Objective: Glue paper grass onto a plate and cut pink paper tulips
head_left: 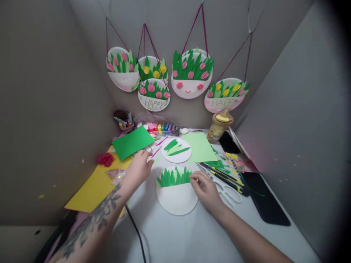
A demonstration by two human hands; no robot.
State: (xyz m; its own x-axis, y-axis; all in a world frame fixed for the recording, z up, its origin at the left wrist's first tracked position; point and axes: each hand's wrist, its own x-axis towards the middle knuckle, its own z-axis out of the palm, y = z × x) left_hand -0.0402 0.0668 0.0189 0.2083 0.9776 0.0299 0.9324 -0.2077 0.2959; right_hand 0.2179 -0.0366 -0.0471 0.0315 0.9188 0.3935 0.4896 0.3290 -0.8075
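Your right hand [206,190] rests fingertips on the right rim of the half paper plate [177,197] with green paper leaves [174,176], mid-tabletop toward the near edge. Your left hand [139,167] lies just left of it, fingers loosely curled, grasping nothing visible, near the dark green sheet [132,142]. Scissors [226,190] lie beside your right hand.

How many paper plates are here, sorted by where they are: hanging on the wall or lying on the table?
Hanging plates: 5
Plates on the table: 2, a plate with loose leaves and a plate with grass touched by the right hand
Total: 7
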